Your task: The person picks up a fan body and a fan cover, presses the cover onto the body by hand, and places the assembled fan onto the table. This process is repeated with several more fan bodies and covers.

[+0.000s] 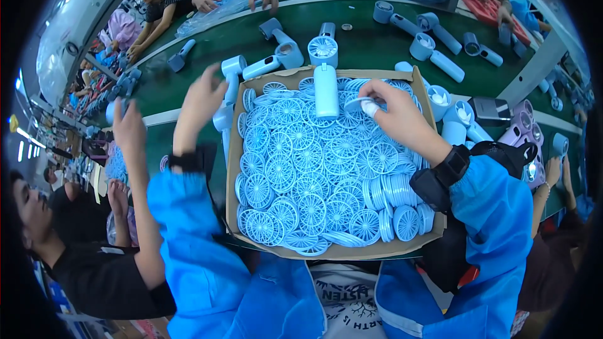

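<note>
A cardboard box [233,169] stands in front of me, filled with round light-blue spoked fan grilles [301,135]. Over the box's far right part, my right hand [399,110] pinches one grille [357,102] between thumb and fingers; a white covering wraps one fingertip. My left hand [204,100] is raised beyond the box's left edge, fingers apart and nothing visible in it, close to a light-blue handheld fan [233,66]. Another handheld fan [325,91] lies across the box's far edge, its handle over the grilles and its blades showing.
Behind the box runs a green conveyor belt [352,22] with several fan bodies scattered on it. More fans [461,113] and purple ones [521,125] crowd the right side. At my left a co-worker's arm [141,201] reaches up; other people work across the belt.
</note>
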`<action>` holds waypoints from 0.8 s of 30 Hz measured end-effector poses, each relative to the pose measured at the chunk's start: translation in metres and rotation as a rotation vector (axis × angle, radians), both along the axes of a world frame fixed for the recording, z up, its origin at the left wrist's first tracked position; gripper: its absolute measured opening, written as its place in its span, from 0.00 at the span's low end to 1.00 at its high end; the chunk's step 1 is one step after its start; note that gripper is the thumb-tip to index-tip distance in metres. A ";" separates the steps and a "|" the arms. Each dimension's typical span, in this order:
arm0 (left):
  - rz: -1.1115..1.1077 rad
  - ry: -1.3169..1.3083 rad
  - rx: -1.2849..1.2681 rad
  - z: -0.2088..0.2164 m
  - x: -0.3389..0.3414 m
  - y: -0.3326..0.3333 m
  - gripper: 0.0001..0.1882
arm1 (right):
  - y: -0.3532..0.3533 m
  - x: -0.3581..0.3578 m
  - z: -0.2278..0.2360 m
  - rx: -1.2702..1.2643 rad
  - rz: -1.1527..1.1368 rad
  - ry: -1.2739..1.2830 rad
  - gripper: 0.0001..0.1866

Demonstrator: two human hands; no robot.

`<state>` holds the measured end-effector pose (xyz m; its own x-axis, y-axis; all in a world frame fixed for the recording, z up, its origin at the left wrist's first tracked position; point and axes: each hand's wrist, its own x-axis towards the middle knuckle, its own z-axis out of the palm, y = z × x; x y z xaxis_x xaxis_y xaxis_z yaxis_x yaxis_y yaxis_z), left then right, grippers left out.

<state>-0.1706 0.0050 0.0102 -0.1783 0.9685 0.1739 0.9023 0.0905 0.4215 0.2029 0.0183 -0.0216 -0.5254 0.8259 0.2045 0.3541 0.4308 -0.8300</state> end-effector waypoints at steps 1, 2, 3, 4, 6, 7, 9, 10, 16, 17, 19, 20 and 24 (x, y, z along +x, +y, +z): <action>0.070 0.020 -0.006 -0.014 -0.004 -0.026 0.33 | 0.000 -0.003 -0.001 -0.026 -0.030 0.063 0.07; 0.075 0.112 0.038 -0.034 -0.008 -0.048 0.36 | -0.001 -0.006 -0.001 -0.050 -0.062 0.121 0.07; 0.078 0.196 0.083 -0.049 -0.005 -0.063 0.39 | 0.000 -0.007 0.001 -0.053 -0.067 0.119 0.07; 0.071 0.192 0.080 -0.059 -0.003 -0.072 0.39 | 0.000 -0.007 0.004 -0.111 -0.065 0.091 0.08; 0.183 0.215 0.029 -0.071 0.008 -0.089 0.43 | 0.001 -0.008 0.007 -0.223 -0.046 0.034 0.09; 0.237 0.227 0.008 -0.073 0.011 -0.092 0.45 | 0.001 -0.007 0.006 -0.220 -0.047 0.031 0.09; 0.221 0.131 -0.003 -0.067 0.010 -0.091 0.45 | 0.002 -0.005 0.000 -0.147 -0.026 0.084 0.08; 0.204 0.040 -0.017 -0.062 0.007 -0.090 0.46 | 0.002 -0.003 0.000 -0.110 -0.016 0.112 0.08; 0.002 -0.599 0.386 0.018 0.031 -0.065 0.47 | 0.001 -0.006 0.010 -0.195 -0.024 0.239 0.06; -0.080 -0.746 0.392 0.040 0.055 -0.063 0.48 | 0.001 -0.006 0.009 -0.223 0.031 0.372 0.05; -0.243 -0.972 0.359 0.059 0.099 -0.048 0.51 | 0.002 -0.007 0.012 -0.246 0.096 0.490 0.05; -0.321 -1.042 0.320 0.062 0.119 -0.040 0.52 | 0.000 -0.007 0.014 -0.285 0.127 0.564 0.06; -0.519 -1.195 0.244 0.034 0.172 -0.021 0.54 | -0.007 -0.008 0.022 -0.329 0.150 0.693 0.09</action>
